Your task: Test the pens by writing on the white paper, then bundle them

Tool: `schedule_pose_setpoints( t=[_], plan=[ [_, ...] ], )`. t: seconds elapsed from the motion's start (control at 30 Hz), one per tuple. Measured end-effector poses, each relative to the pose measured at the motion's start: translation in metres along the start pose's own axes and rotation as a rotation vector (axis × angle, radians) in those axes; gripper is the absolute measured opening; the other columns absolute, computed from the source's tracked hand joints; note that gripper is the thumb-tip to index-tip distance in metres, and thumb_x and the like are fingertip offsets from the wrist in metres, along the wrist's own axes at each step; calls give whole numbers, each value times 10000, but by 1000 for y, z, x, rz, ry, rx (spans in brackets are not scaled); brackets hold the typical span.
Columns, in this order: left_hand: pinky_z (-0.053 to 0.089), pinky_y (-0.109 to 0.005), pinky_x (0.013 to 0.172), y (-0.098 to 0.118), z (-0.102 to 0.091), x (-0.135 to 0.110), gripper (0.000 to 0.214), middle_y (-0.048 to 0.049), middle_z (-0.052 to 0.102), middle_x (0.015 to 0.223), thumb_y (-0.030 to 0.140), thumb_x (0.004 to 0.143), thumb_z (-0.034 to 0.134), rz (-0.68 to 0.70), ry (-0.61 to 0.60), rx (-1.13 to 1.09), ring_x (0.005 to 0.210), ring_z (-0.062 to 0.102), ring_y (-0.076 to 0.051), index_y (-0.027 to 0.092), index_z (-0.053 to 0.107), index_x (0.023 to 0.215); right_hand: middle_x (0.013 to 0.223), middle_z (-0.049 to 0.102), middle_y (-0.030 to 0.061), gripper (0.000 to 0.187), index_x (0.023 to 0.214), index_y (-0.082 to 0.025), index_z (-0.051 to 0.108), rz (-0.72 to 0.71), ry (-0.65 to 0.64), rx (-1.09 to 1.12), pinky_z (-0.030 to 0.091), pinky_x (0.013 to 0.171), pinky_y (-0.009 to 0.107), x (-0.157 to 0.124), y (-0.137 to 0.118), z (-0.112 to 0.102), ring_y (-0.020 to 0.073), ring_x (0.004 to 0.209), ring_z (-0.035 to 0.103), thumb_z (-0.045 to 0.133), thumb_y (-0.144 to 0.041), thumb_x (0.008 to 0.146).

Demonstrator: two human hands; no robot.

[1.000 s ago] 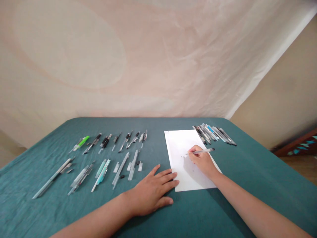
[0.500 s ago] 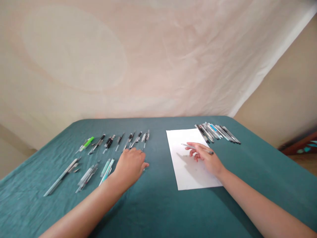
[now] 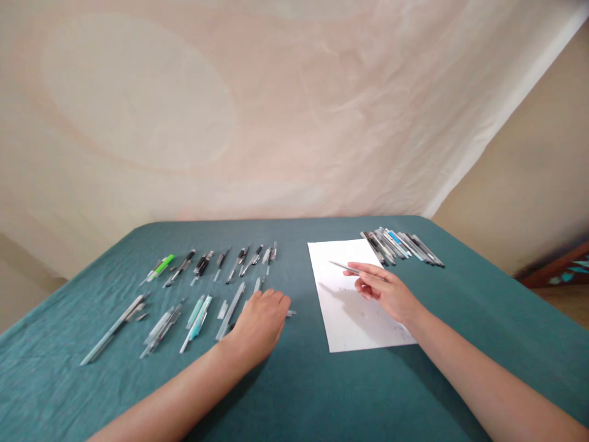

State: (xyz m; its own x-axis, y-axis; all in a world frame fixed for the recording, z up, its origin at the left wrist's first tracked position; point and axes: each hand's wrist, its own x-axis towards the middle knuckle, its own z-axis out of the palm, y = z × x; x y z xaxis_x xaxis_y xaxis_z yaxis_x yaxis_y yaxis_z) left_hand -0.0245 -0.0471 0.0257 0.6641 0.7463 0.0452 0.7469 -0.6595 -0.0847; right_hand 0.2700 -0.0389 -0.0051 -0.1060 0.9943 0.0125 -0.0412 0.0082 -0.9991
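Note:
My right hand hovers over a white sheet of paper and pinches a thin pen, whose tip points left and away from me. My left hand rests knuckles-up on the green tablecloth at the right end of the near row of clear pens. Its fingers are curled over a small clear piece, perhaps a pen cap, which sticks out to the right of the fingertips. A clear pen lies just left of that hand.
A far row of black and clear pens, with a green highlighter at its left end, lies on the table. Several more pens are bunched at the back right, beside the paper. A draped cream sheet hangs behind the table.
My left hand left the paper's edge, reached to the pen rows, then drew back right with a small clear piece. My right hand lifted the pen off the paper and turned it.

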Motion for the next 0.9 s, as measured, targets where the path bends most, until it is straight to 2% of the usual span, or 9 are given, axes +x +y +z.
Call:
schedule_pose_setpoints(
  t=[0.2,0.33,0.4,0.5,0.57,0.67,0.8,0.9],
  plan=[
    [378,-356,772,5,1,3,173,-86,571,906,195,919,365,-15,14,-126,865,525,-233,170,533,955,834,661,61,405,1109,-193,664,-57,-99,-366,402,576,262,-13,-6,14,133,654,505,518,-466,847],
    [385,-329,789,1,-1,0,165,-60,578,971,280,913,427,33,-25,-264,919,540,-221,198,546,992,916,660,57,401,1193,-224,605,-50,-199,-387,417,595,261,-14,-6,15,145,700,527,434,-433,896],
    [394,-306,785,-2,0,-1,133,-51,574,985,277,877,496,52,-69,-307,921,547,-211,204,556,970,952,660,49,366,1199,-242,593,-76,-210,-437,434,673,271,-13,-4,15,160,794,558,446,-391,898],
    [400,-299,780,-6,2,0,83,-55,572,956,215,849,513,17,-80,-338,900,551,-203,188,557,914,966,652,44,298,1131,-250,621,-171,-219,-576,430,779,293,-14,-3,17,176,887,573,456,-335,899],
    [403,-301,772,-6,3,2,88,-55,579,922,206,866,469,-39,-50,-406,881,551,-198,179,545,901,943,647,46,265,1071,-248,644,-237,-223,-673,433,759,291,-16,-3,21,175,851,579,453,-318,901],
    [418,-282,718,-3,7,5,137,-31,595,848,249,892,411,-142,-20,-677,802,560,-169,184,528,924,900,644,46,243,1031,-250,659,-323,-213,-783,436,726,282,-19,-3,27,172,807,581,461,-307,901],
    [431,-245,603,0,17,9,189,-14,594,755,310,882,418,-220,-74,-1189,665,557,-131,161,512,954,866,638,45,242,1036,-249,659,-410,-186,-822,442,726,274,-21,-2,32,165,788,582,463,-311,908],
    [431,-242,573,1,22,11,224,-21,592,741,339,862,462,-251,-101,-1386,613,546,-117,138,513,948,862,635,44,240,1044,-245,655,-443,-183,-824,448,720,269,-22,-1,32,160,784,582,463,-303,912]
  ],
)
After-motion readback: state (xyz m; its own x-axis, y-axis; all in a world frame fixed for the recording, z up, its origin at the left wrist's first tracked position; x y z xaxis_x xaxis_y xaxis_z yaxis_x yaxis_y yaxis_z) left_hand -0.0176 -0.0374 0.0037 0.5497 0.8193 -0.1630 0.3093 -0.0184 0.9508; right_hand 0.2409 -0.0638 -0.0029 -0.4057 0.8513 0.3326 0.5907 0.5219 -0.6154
